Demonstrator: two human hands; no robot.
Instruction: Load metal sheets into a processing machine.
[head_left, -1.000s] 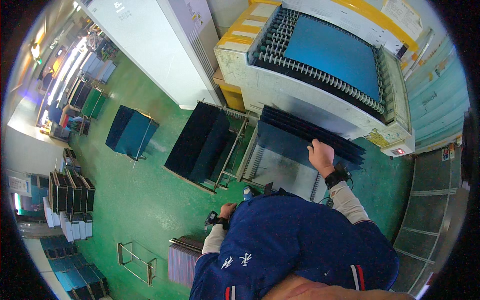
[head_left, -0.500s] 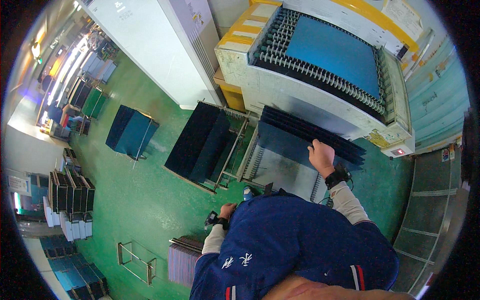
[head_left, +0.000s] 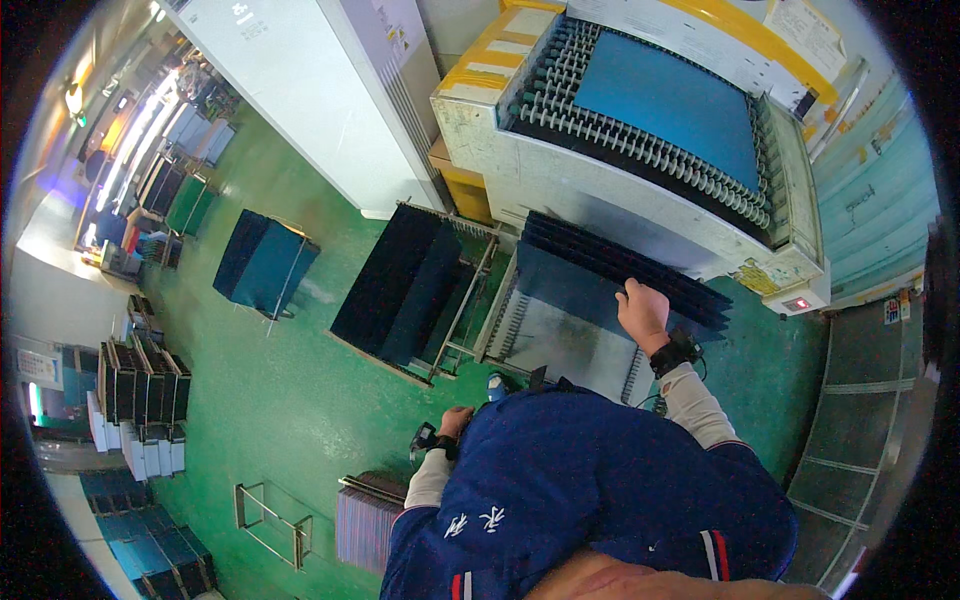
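Right hand (head_left: 641, 310) keeps its grip closed on the dark panels (head_left: 620, 265) racked below the machine (head_left: 640, 190), unmoved since before. Left hand (head_left: 455, 422) hangs low; grip unclear. Nothing lifted yet.

The floor (head_left: 290, 400) is showing glossy green paint. The panels (head_left: 620, 270) under the right hand (head_left: 642, 312) are looking dark, smooth and matt. The rack (head_left: 510, 310) is looking like bare metal, and the jacket (head_left: 590, 480) is showing matt blue cloth.
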